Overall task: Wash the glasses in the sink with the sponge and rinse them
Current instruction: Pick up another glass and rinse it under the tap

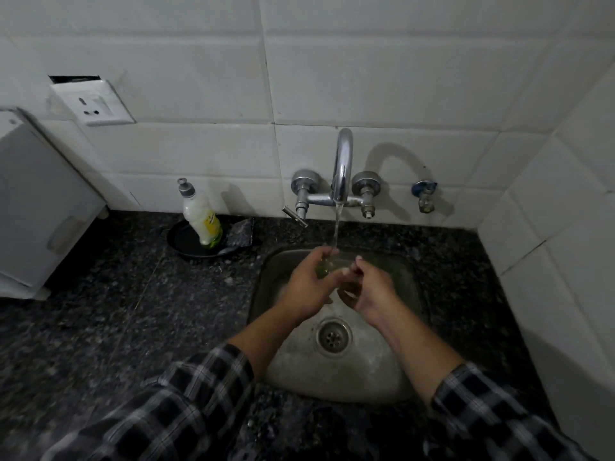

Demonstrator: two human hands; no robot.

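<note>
White tiled wall, dark speckled granite counter, wall socket, white box at left, dim light.

Small greenish item, blurred, glass or sponge unclear, gripped over steel sink.

No words or numbers can be read. The bottle at the back of the surface carries a yellow label, but its print is too small and blurred to make out.
</note>
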